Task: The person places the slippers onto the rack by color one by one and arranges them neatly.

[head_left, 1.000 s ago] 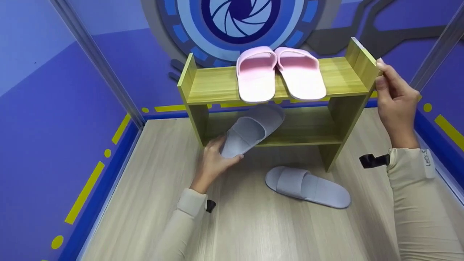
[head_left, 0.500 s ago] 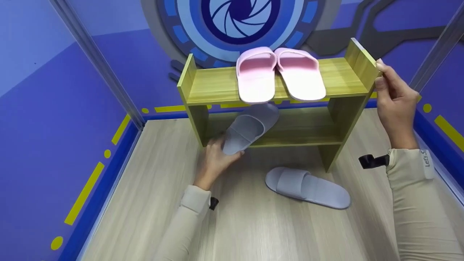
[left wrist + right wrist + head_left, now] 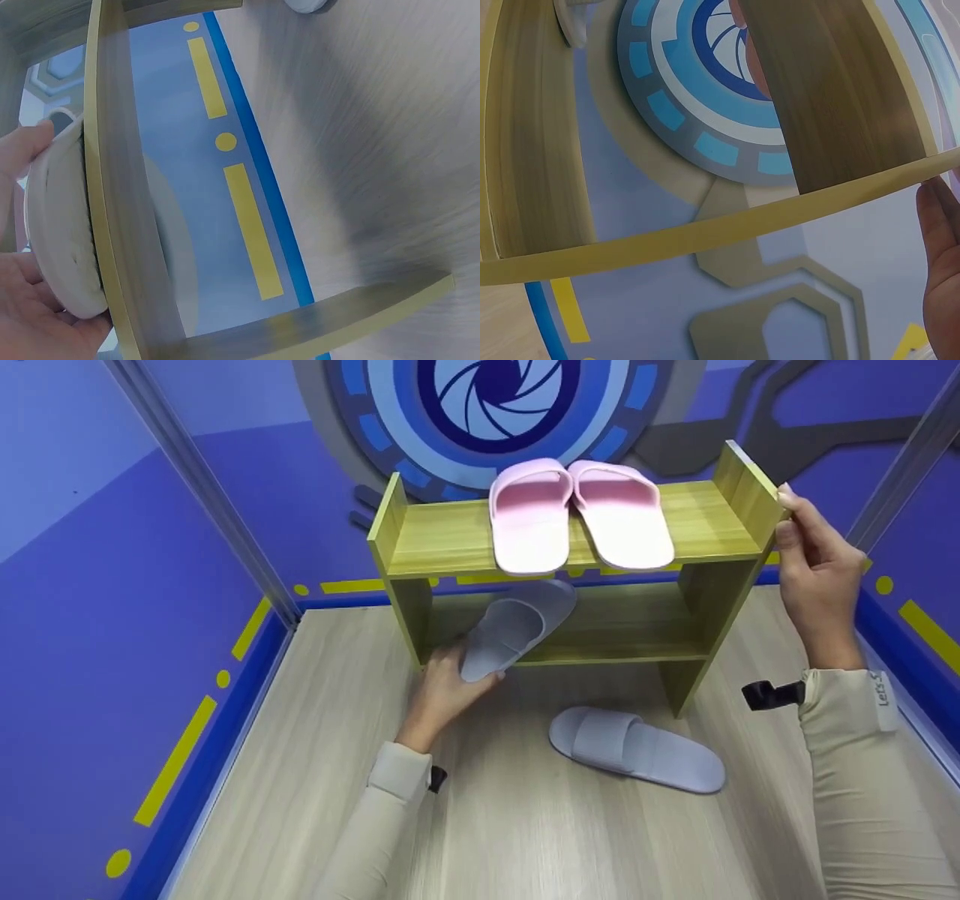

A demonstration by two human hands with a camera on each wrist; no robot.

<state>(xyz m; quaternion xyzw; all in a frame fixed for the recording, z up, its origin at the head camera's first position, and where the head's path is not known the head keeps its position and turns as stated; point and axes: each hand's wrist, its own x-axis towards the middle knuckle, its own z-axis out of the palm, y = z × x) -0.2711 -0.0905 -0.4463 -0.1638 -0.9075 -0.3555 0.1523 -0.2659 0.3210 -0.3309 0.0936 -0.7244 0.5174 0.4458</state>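
My left hand grips a grey slide slipper by its heel end, thumb on one side and fingers on the other. The slipper slants toe-inward over the lower shelf of a wooden shoe rack, its toe partly under the top shelf. In the left wrist view, the slipper's sole is right at the shelf board's edge. The matching grey slipper lies on the floor before the rack. My right hand holds the upper edge of the rack's right side panel between thumb and fingers.
Two pink slide slippers sit side by side on the top shelf, heels at its front edge. Behind the rack stands a blue patterned wall, with other walls left and right. The floor is pale wood.
The grey slipper in my left hand has shifted slightly left over the lower shelf, and its toe has dropped a little lower. My right hand stays on the rack.
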